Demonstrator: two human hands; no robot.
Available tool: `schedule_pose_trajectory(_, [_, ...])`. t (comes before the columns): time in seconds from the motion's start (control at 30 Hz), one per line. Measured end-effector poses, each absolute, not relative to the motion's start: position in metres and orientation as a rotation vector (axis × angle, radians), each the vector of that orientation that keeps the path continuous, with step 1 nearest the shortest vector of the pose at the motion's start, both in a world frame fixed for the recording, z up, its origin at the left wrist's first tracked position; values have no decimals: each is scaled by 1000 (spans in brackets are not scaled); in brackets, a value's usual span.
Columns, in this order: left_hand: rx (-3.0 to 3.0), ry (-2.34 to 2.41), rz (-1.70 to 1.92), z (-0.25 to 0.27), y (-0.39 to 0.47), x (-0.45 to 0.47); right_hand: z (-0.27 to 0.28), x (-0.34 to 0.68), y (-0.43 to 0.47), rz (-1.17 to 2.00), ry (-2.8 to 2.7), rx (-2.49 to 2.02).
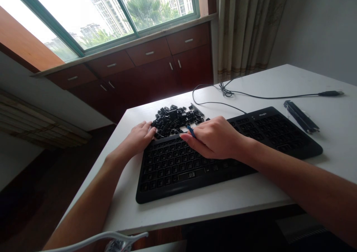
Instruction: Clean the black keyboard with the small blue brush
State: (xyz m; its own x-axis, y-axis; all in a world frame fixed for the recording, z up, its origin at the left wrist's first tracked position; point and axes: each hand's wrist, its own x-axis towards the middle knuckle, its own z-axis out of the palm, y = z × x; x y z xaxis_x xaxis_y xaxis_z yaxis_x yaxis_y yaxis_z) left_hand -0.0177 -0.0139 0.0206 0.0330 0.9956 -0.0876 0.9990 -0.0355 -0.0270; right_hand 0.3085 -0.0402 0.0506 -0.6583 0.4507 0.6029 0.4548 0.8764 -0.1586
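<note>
- While my right hand (216,137) is pinching a small blue object (191,130) between thumb and fingers, that grip is hovering over the far part of the keyboard (167,159).
- My left hand (139,137) is lying open, its fingers resting at the left edge of the black keycaps (173,120).
- Those keycaps are sitting heaped just behind the keyboard, which is showing rows of sockets on the white desk (122,207).
- Beyond, a black cable (267,97) is trailing.

Green-framed window (156,6) above reddish cabinets (152,75)
</note>
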Motion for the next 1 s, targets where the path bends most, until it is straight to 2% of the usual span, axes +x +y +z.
schedule_pose_trajectory(0.5, [2189, 2177, -90, 23, -14, -16, 48, 307, -39, -72, -2375, -752])
schedule_pose_trajectory(1.0, [2223, 2162, -123, 21, -14, -18, 52, 309, -41, 10, -2411, -698])
